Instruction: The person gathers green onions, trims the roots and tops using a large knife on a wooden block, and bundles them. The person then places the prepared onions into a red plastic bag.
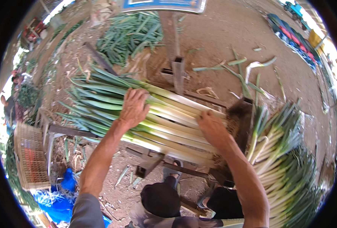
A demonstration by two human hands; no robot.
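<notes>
Several long leeks (168, 131) lie side by side across a brown metal frame (244, 122), their green leaves to the left and their white stems and roots to the right. My left hand (134, 107) rests on top of them where the leaves turn pale, its fingers spread over the far stalks. On the white stems near the root end, my right hand (214, 126) has its fingertips bent down at the far side; whether they grip a stem, I cannot tell. The roots lie beside the frame's right end plate.
More leeks (279, 171) are heaped at the right. Cut green leaves (131, 34) form a pile beyond the frame. A woven basket (31, 156) and blue plastic sheeting (57, 205) are at the left. A blue board (162, 5) on a metal post (169, 37) stands ahead. Loose stalks litter the dirt floor.
</notes>
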